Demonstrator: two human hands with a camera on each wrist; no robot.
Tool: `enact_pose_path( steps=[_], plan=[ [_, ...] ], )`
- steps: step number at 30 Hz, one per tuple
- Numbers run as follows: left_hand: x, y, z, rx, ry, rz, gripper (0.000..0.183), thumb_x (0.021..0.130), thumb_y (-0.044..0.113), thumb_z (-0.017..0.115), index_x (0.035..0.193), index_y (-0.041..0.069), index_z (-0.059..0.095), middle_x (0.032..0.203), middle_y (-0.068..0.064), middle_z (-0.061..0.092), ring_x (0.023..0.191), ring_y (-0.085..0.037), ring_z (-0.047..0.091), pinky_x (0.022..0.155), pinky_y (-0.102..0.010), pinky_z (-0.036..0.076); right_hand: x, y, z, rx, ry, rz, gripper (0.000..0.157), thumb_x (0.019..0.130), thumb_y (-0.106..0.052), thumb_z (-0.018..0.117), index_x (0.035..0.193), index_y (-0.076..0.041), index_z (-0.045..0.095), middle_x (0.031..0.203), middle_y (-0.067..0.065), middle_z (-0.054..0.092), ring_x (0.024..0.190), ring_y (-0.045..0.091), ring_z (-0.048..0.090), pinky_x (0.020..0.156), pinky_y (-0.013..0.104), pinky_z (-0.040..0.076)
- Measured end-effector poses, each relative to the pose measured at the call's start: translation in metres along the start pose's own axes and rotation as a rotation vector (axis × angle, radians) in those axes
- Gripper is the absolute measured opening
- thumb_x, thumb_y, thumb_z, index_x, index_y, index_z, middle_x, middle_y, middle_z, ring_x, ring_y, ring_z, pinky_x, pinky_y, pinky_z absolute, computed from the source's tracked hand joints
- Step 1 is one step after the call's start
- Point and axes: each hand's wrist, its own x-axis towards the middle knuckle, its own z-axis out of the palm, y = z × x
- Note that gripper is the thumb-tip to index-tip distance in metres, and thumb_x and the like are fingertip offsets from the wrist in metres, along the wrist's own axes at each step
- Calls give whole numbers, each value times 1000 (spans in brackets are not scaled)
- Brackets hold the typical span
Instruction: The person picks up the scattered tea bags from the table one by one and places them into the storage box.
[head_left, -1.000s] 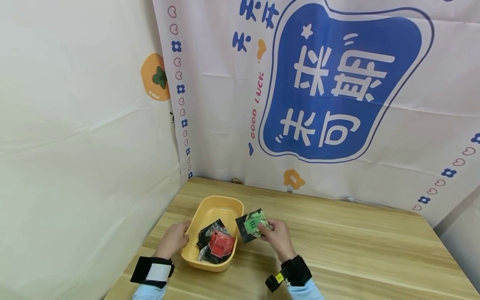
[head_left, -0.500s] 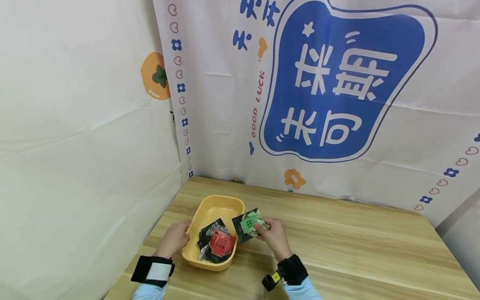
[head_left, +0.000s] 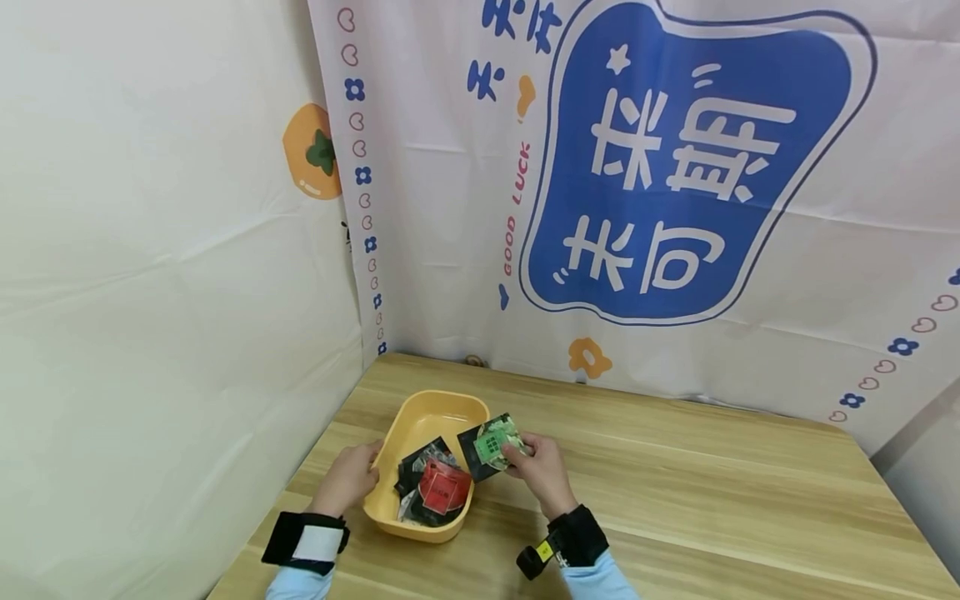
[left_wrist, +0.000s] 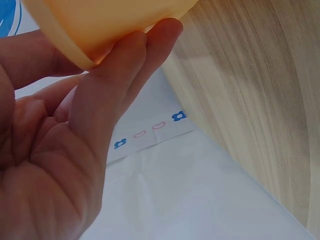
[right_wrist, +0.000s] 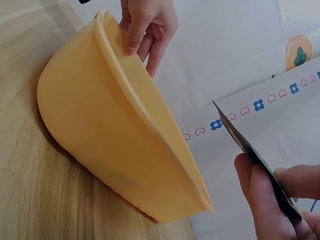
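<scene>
A yellow plastic basin (head_left: 420, 410) stands on the table, with several dark sachets (head_left: 425, 460) and a red-labelled sachet (head_left: 444, 487) lying inside. My left hand (head_left: 347, 481) grips its left rim; in the left wrist view the thumb is on one side of the wall (left_wrist: 100, 20) and the fingers (left_wrist: 125, 55) on the other. Between thumb and fingers my right hand (head_left: 545, 471) pinches a black sachet with a green label (head_left: 491, 446), held over the basin's right rim. The right wrist view shows this sachet (right_wrist: 250, 150) edge-on, above the rim level.
The wood-grain table (head_left: 705, 500) stretches off to the right. A white wall covering (head_left: 180, 275) rises close on the left, and a printed cloth (head_left: 465, 250) hangs along the table's back edge.
My right hand has moved a little to the left with the green-labelled sachet, bringing it over the basin's rim. The left hand and the basin have stayed in place.
</scene>
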Motion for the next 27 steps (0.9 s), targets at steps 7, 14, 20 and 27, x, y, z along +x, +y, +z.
enact_pose_path(
  steps=[7, 14, 20, 27],
  plan=[
    [1, -2, 1, 10, 8, 10, 45, 86, -9, 61, 131, -11, 58, 110, -26, 71, 78, -20, 63, 66, -34, 53, 2, -1, 7, -2, -15, 1, 29, 96, -13, 64, 115, 9, 67, 92, 10, 74, 82, 12, 69, 80, 38, 61],
    [1, -1, 0, 3, 0, -4, 46, 87, -8, 61, 133, -10, 57, 113, -27, 70, 78, -20, 64, 66, -34, 53, 7, -3, 15, -1, -23, -6, 27, 95, -12, 65, 112, 9, 68, 92, 12, 74, 81, 13, 70, 80, 41, 61],
    [1, -1, 0, -3, -7, -7, 47, 87, -8, 60, 134, -9, 57, 114, -27, 70, 75, -19, 63, 63, -32, 52, 9, -4, 22, -7, -32, 1, 27, 95, -13, 65, 112, 8, 68, 96, 16, 74, 83, 15, 70, 80, 41, 61],
    [1, -1, 0, -1, -8, -8, 47, 88, -8, 61, 134, -9, 56, 113, -27, 70, 80, -21, 66, 66, -33, 54, 11, -2, 28, 0, -51, -12, 26, 95, -11, 65, 111, 9, 68, 96, 19, 74, 83, 17, 72, 81, 45, 60]
  ],
)
